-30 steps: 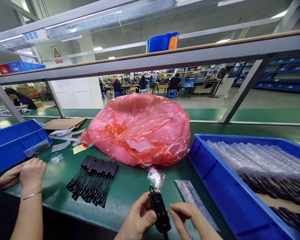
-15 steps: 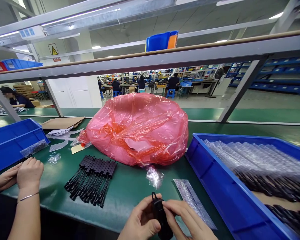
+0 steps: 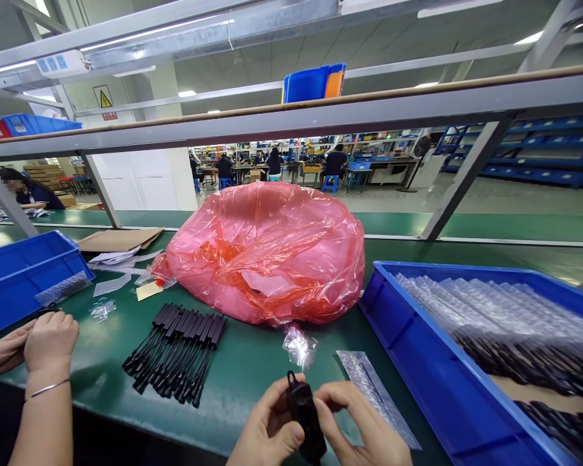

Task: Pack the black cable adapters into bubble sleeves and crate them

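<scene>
Near table edge, centre: left hand (image 3: 272,430) and right hand (image 3: 364,427) both grip a small black device (image 3: 305,414), fingers closed around it from either side. Just right, a clear bubble-wrap sleeve (image 3: 376,395) lies flat. Left of centre, a row of black cabled parts (image 3: 177,349). Far left, a co-worker's hands (image 3: 34,340). Right, a blue bin (image 3: 418,362). Beyond, mid-table, a red plastic bag (image 3: 267,252).
</scene>
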